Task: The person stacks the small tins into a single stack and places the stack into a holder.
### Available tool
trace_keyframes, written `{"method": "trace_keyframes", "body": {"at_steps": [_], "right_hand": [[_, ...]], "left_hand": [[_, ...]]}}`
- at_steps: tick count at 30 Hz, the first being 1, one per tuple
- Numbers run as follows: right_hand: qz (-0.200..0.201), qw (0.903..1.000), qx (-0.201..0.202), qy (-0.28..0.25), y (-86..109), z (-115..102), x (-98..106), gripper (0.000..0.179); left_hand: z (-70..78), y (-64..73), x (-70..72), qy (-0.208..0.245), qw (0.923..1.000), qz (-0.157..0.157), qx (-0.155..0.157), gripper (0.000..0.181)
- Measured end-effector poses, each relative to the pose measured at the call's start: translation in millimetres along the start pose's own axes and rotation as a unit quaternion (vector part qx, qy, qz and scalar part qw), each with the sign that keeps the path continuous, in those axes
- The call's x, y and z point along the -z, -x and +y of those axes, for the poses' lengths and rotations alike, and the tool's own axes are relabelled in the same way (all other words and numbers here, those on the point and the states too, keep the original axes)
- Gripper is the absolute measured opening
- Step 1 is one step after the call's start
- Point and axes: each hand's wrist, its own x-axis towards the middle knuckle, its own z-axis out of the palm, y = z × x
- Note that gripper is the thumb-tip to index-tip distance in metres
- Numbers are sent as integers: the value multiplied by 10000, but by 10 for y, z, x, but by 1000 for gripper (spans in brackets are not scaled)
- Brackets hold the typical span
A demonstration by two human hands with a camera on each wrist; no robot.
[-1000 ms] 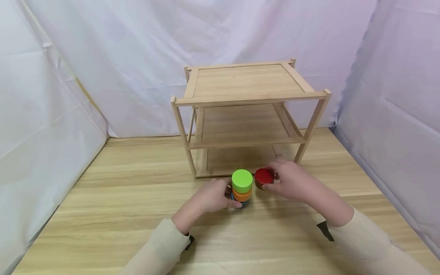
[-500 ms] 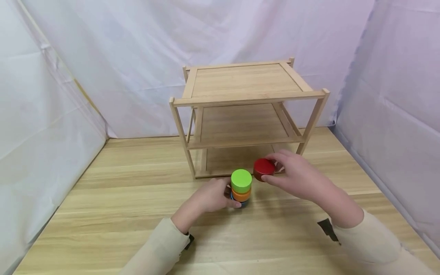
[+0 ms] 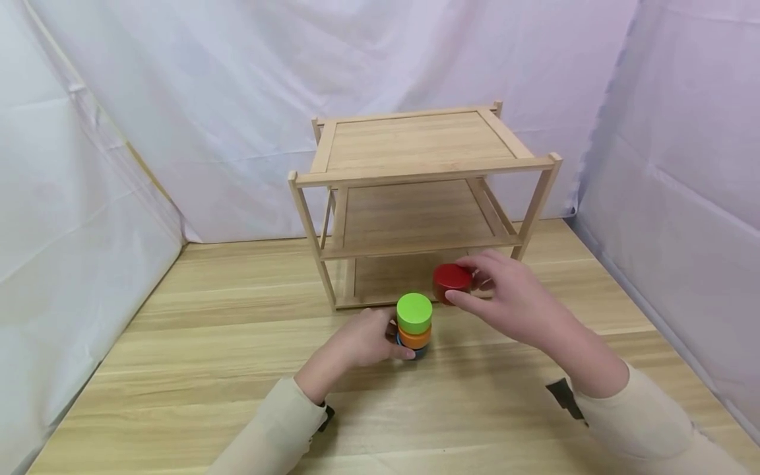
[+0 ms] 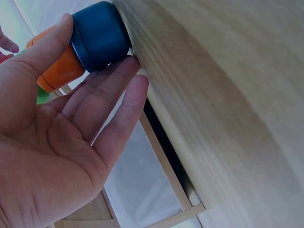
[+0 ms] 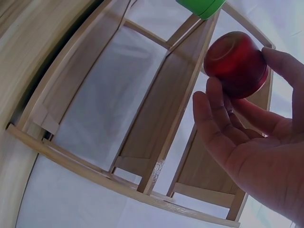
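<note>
Three small round lidded jars stand stacked on the table: a blue jar (image 4: pixel 100 38) at the bottom, an orange jar (image 3: pixel 414 338) in the middle and a green jar (image 3: pixel 414 310) on top. My left hand (image 3: pixel 367 338) holds the stack low from the left, its thumb and fingers around the blue jar. Just right of the green jar, a red jar (image 3: pixel 450 284) is raised off the table. My right hand (image 3: pixel 509 295) grips it between thumb and fingers, and its underside shows in the right wrist view.
Behind the jars stands a three-tier wooden shelf (image 3: pixel 421 173). Its lowest board sits close to the tabletop (image 3: pixel 237 297), right behind the stack. White cloth (image 3: pixel 237 119) hangs at the back and along both sides.
My right hand has lifted the red jar off the table, and it now stands higher beside the green jar. The left hand keeps its hold on the stack; the view shifts slightly.
</note>
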Motion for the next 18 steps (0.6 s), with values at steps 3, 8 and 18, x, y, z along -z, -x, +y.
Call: {"method": "trace_keyframes", "body": {"at_steps": [3,8,18], "right_hand": [[83,9999,25,-81,17,-21,3,47],[286,9993,207,-151,51,-83,-5,48],[357,9977,499,-288,110,-187,-126,45]], "left_hand": [[-16,-8,-7,35,10000,-4,10,58],[-28,-10,-11,43,10000,17,-2,57],[-29,-16,-21,35,10000,20,-36,58]]}}
